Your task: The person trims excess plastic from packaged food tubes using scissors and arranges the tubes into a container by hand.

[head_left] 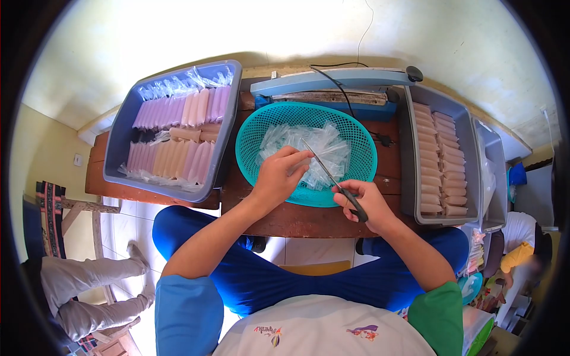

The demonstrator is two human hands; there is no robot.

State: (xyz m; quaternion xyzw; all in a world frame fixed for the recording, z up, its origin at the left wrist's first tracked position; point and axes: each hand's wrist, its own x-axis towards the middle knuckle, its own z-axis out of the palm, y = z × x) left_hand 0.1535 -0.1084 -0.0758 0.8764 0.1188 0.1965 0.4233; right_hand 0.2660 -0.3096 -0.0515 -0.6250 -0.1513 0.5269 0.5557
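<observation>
My right hand is closed around the black handle of a pair of scissors, whose blades point up and to the left. My left hand is near the blade tips, its thumb and forefinger apart, with nothing visible between them. Both hands are over a turquoise plastic basket. Inside the basket lies a heap of small clear plastic pieces. Whether my left fingertips touch the blades I cannot tell.
A grey-blue tub of filled pink and purple tubes stands left. Behind the basket is a blue bag sealer with a black cable. At right, a grey tub holds pinkish tubes. Other people are at both sides.
</observation>
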